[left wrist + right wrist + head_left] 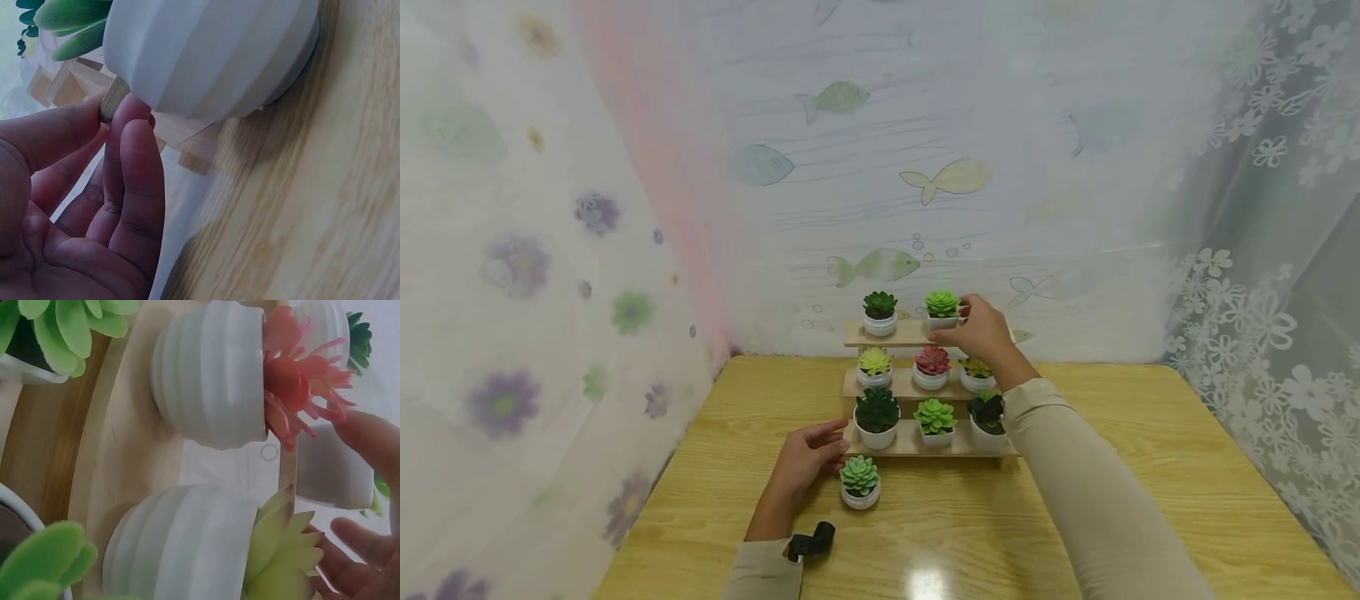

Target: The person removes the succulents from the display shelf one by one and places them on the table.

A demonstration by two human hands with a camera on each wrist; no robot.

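A three-tier wooden plant stand (895, 450) holds several small potted artificial succulents. My left hand (805, 454) pinches the left end of its lowest board between thumb and fingers, the board end (112, 103) showing in the left wrist view. Up on the top tier, my right hand (985, 333) grips a bright green succulent in a white pot (942, 308), thumb and fingers on either side. Its pot (334, 465) partly shows in the right wrist view. Left of it stands a dark green succulent (880, 312).
Yellow (874, 367), red (932, 367) and yellow-green (976, 373) succulents stand on the middle tier, with more on the lowest tier. A pale green succulent (860, 482) stands on the wooden table (715, 517) near my left hand. Patterned curtains (775, 208) hang around the table.
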